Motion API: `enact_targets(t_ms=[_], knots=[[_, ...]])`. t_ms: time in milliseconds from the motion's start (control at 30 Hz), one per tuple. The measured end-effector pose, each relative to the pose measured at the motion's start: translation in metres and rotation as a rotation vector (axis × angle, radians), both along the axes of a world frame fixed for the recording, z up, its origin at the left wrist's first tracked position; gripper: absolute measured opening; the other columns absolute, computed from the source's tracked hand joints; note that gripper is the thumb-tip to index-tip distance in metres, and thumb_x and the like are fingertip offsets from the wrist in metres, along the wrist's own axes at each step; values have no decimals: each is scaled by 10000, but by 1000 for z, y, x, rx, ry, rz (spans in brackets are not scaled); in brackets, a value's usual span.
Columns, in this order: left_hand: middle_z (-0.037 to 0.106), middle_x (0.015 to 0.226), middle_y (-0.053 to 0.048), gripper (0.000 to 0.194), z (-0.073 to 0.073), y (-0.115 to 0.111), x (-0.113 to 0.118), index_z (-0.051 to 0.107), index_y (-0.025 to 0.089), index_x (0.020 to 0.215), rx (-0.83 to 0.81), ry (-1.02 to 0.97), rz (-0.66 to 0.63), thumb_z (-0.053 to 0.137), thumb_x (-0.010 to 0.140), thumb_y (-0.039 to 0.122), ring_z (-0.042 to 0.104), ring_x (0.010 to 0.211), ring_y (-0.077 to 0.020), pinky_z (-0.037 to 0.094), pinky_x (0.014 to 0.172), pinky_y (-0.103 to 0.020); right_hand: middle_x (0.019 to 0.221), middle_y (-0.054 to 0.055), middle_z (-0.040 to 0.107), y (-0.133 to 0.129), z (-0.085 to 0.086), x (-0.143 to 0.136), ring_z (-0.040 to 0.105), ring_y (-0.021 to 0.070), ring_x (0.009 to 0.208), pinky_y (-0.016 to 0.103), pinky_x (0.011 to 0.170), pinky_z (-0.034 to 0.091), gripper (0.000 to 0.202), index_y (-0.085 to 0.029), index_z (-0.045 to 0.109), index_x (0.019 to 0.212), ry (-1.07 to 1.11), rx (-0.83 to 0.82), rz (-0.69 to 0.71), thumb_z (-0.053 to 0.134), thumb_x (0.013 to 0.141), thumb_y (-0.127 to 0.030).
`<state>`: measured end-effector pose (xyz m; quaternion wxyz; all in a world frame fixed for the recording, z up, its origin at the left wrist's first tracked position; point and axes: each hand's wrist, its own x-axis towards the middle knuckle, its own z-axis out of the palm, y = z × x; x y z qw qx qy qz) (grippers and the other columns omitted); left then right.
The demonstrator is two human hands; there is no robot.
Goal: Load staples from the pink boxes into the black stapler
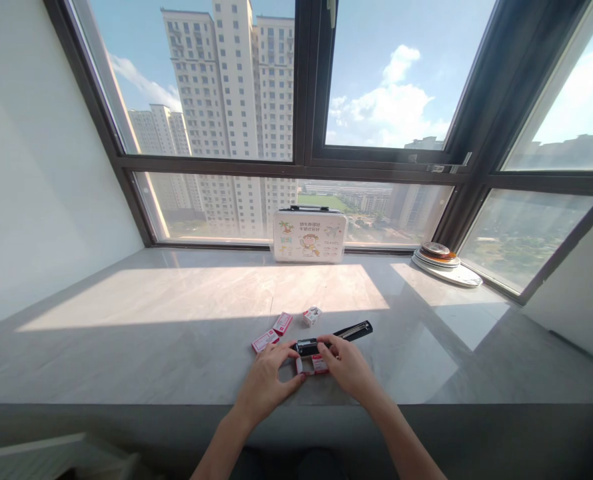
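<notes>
1. Steady the black stapler [306, 346] on the counter [176, 360], between both hands.
2. Right hand [349, 365]: grip narrow, holding the stapler's middle; pinch lightly.
3. Left hand [268, 377]: grip wide, forefinger at the stapler's end (I cannot tell how firmly); keep fingertips clear of its joints.

"TRAVEL" reads out on the white case [310, 236]!
Capitals, right-hand side of the front; up top, two rows of Chinese characters, too small to call with certainty, and down here the pink-and-white boxes [265, 341] carry print too fine to read.
</notes>
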<state>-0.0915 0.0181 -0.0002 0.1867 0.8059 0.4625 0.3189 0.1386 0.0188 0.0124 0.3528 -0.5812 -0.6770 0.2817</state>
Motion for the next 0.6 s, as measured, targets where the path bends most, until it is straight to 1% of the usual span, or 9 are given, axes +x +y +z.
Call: enact_targets(t_ms=[67, 133, 233, 300, 367, 467, 533, 600], knots=[[634, 1352, -12, 273, 0, 1, -1, 691, 308, 1057, 6, 0, -4, 749, 797, 363, 565, 1226, -280, 406, 1105, -452, 589, -5, 623, 10, -4, -13, 558, 160, 530, 246, 511, 354, 343, -196, 672, 1057, 167, -113, 62, 529, 926, -480], [643, 1340, -10, 275, 0, 2, -1, 696, 311, 1056, 11, 4, -8, 754, 793, 365, 568, 1217, -280, 397, 1110, -453, 562, -12, 599, 18, -10, -21, 520, 142, 480, 236, 477, 359, 363, -173, 655, 1023, 308, -190, 67, 537, 911, -498], [642, 1339, -4, 261, 1, 2, -1, 702, 315, 1046, 13, 8, -3, 755, 795, 363, 567, 1215, -279, 397, 1105, -450, 585, -20, 591, 27, -18, -30, 493, 126, 473, 225, 461, 364, 350, -173, 626, 1020, 373, -196, 47, 549, 894, -491], [642, 1338, 1, 248, 3, 2, -1, 703, 319, 1036, 12, 9, 0, 755, 797, 365, 570, 1206, -276, 405, 1095, -445, 588, -32, 573, 30, -17, -35, 478, 122, 478, 220, 456, 360, 325, -186, 624, 1003, 373, -180, 49, 581, 875, -482], [643, 1332, 0, 239, 4, 1, 0, 705, 318, 1025, 11, 12, -3, 756, 799, 376, 576, 1192, -275, 411, 1088, -445, 579, -38, 551, 29, -11, -40, 471, 124, 496, 220, 468, 351, 285, -197, 641, 954, 337, -133, 56, 625, 853, -463], [642, 1329, 3, 248, 5, 0, 1, 702, 316, 1023, 16, 16, 3, 761, 792, 385, 570, 1198, -277, 410, 1086, -446, 607, -27, 561, 24, 5, -43, 500, 134, 565, 230, 535, 356, 197, -210, 666, 921, 162, 40, 61, 609, 884, -395], [639, 1332, 6, 270, 4, 1, 1, 697, 318, 1039, 20, 15, 10, 766, 785, 379, 560, 1212, -276, 411, 1082, -441, 619, -23, 575, 17, 16, -41, 512, 136, 585, 238, 559, 342, 151, -216, 677, 906, 18, 125, 110, 589, 899, -338], [640, 1327, 2, 279, 3, 1, 0, 694, 319, 1050, 22, 14, 8, 763, 785, 374, 558, 1215, -274, 415, 1077, -433, 610, -24, 586, 9, 22, -38, 515, 133, 573, 245, 546, 309, 111, -218, 688, 874, -82, 126, 191, 607, 882, -293]])
